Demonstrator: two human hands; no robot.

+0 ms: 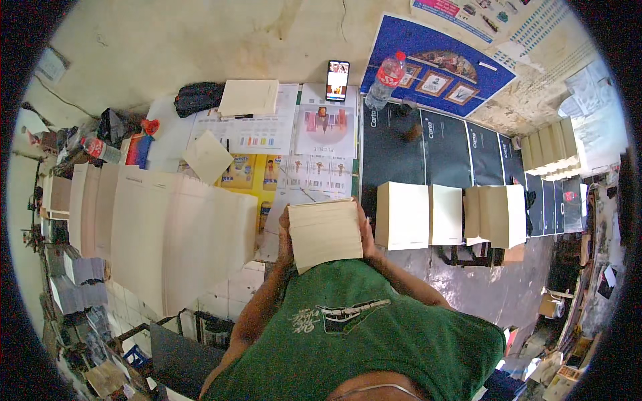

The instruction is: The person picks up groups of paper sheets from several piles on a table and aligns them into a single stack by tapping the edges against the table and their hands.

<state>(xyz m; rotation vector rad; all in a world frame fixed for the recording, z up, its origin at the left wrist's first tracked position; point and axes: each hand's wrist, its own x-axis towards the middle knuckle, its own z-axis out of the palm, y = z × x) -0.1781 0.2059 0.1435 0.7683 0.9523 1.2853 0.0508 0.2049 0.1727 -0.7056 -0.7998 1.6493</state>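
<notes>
Close against my chest, at the table's front edge, is a squarish stack of cream paper [326, 234]. Thin lines run across its face, like the edges of several sections laid together. My left hand [285, 238] presses on its left side and my right hand [366, 232] on its right side, so the stack is clamped between them. Most of my fingers are hidden behind the paper. Left of it rises a large row of cream paper stacks [207, 217]. To the right stand more paper blocks [402, 217] in a row along the table edge.
Printed sheets [324, 127] and a loose cream sheet [207, 157] cover the table's middle. Against the wall lean a phone [338, 81] and a blue poster [435, 73]. A plastic bottle with a red cap [384, 87] stands on the black table covering [394, 157]. A dark pouch [198, 99] lies at the back.
</notes>
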